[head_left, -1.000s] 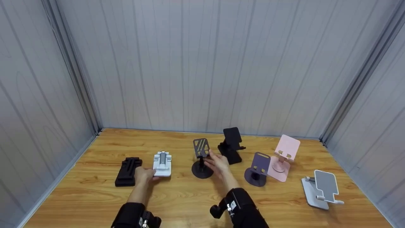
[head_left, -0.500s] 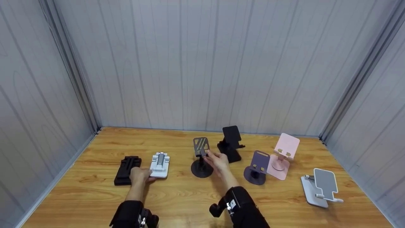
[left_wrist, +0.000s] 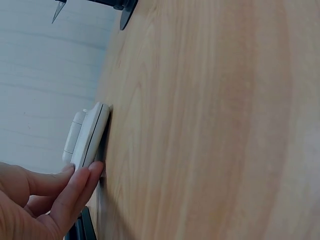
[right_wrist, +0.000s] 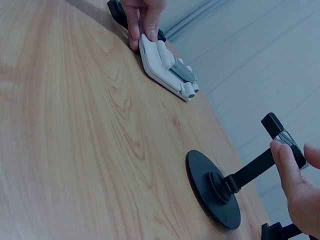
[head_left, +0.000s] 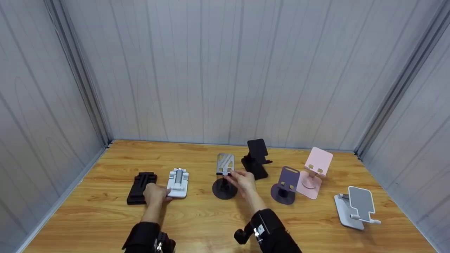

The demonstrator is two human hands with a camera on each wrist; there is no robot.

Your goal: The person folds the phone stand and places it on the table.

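My left hand point(head_left: 155, 193) pinches the near left corner of a folded white phone stand point(head_left: 177, 186), thumb above and fingers below. In the left wrist view the edge of this stand point(left_wrist: 95, 132) is slightly raised off the wood at the held end. My right hand point(head_left: 245, 182) pinches the lower right corner of the slotted plate on a black phone stand point(head_left: 225, 189) with a round base. The right wrist view shows the upright stem and disc base point(right_wrist: 212, 190) of that stand on the table, with fingers under the plate and the thumb opposite.
A folded black stand point(head_left: 140, 189) lies just left of my left hand. Behind my right hand is an unfolded black stand point(head_left: 257, 153). To the right stand a purple point(head_left: 289, 181), a pink point(head_left: 319, 161) and a white-grey stand point(head_left: 362, 205). Panel walls point(head_left: 225, 70) enclose the wooden table.
The black stand's plate has tilted and now catches the light, its slots showing differently, with my right hand still at its corner. My left hand and the folded white stand have shifted slightly left.
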